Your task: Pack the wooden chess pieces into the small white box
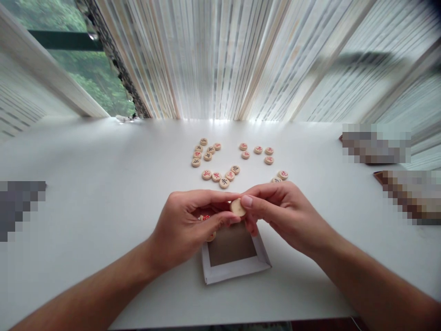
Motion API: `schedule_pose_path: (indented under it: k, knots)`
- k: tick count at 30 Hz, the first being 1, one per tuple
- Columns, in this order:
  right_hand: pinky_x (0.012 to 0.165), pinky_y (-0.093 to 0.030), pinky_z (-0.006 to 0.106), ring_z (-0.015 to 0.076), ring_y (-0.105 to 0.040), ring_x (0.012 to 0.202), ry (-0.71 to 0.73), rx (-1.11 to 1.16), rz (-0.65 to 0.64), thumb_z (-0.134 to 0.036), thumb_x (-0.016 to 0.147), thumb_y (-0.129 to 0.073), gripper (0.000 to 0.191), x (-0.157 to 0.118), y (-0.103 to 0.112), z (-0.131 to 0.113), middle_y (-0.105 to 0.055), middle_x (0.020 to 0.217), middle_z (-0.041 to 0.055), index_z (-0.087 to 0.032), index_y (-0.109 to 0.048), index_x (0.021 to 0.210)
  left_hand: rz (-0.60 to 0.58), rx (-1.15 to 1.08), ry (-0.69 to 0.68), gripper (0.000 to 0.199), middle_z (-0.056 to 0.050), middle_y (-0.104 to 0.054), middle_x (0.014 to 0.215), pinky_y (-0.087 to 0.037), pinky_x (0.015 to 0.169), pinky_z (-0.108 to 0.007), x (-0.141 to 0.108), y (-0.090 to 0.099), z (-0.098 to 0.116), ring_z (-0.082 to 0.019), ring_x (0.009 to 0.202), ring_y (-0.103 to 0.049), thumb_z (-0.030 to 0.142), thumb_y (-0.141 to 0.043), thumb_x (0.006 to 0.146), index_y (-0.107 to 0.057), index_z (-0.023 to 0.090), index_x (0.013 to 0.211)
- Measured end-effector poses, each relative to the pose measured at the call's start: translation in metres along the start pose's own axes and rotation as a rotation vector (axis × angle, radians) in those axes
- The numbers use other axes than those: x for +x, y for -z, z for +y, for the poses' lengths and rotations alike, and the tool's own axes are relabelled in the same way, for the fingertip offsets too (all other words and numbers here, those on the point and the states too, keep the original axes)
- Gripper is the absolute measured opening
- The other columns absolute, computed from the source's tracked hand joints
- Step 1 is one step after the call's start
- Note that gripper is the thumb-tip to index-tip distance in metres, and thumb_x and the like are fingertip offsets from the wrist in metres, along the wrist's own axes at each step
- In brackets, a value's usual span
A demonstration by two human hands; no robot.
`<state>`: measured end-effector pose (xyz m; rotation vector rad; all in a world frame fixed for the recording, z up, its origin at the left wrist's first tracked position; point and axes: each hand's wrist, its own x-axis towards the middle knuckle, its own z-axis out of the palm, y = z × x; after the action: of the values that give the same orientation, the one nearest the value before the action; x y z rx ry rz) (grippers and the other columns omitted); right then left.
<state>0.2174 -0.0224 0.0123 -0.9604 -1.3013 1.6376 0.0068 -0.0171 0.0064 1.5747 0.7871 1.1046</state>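
Note:
One round wooden Chinese chess piece [237, 208], its visible side blank, is pinched between my two hands above a shallow box. My left hand [182, 230] is closed, its thumb and fingers on the piece's left side. From the right, the thumb and fingers of my right hand [287, 207] grip the same piece. Below lies the open box [237, 275], with a white rim and a brown bottom. Partly hidden behind my left hand, a red-marked piece [206, 218] and another piece [211, 236] show at the box's left side.
Beyond my hands, several Chinese chess pieces with red or black characters, such as a black-marked one [224, 183], lie in loose groups on the white table [103, 184]. Two pieces are near my right knuckles. A striped curtain [206, 59] hangs behind. Blurred-out objects lie at both sides.

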Motion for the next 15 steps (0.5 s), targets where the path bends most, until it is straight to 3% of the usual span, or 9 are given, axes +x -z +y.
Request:
schedule_pose_path:
  k: [6, 11, 15]
  knots:
    - [0.061, -0.055, 0.024, 0.0124, -0.066, 0.058, -0.018, 0.06, -0.011, -0.037, 0.087, -0.09, 0.023, -0.0034, -0.0002, -0.0008, -0.075, 0.065, 0.0034, -0.015, -0.087, 0.094, 0.03, -0.012, -0.023, 0.03, -0.002, -0.088, 0.091, -0.067, 0.074, -0.013, 0.0019, -0.0003, 0.0021, -0.015, 0.078, -0.085, 0.005, -0.087, 0.082, -0.087, 0.019, 0.109]
    - [0.059, -0.055, 0.021, 0.0108, -0.064, 0.058, -0.067, 0.131, -0.038, -0.025, 0.075, -0.099, 0.021, -0.0028, -0.0043, -0.0042, -0.073, 0.065, 0.0004, -0.016, -0.083, 0.084, 0.046, 0.121, -0.123, 0.027, -0.004, -0.088, 0.089, -0.066, 0.069, -0.016, 0.0013, 0.0019, 0.0011, -0.016, 0.074, -0.083, 0.009, -0.09, 0.081, -0.088, 0.019, 0.107]
    - [0.056, -0.055, 0.019, 0.0101, -0.064, 0.056, -0.103, 0.188, -0.052, -0.024, 0.072, -0.1, 0.023, -0.0012, -0.006, -0.0051, -0.073, 0.063, 0.0002, -0.015, -0.08, 0.079, 0.002, 0.208, -0.184, 0.026, -0.005, -0.088, 0.092, -0.068, 0.074, -0.022, -0.001, 0.0041, -0.0007, -0.018, 0.075, -0.083, 0.013, -0.089, 0.084, -0.088, 0.022, 0.109]
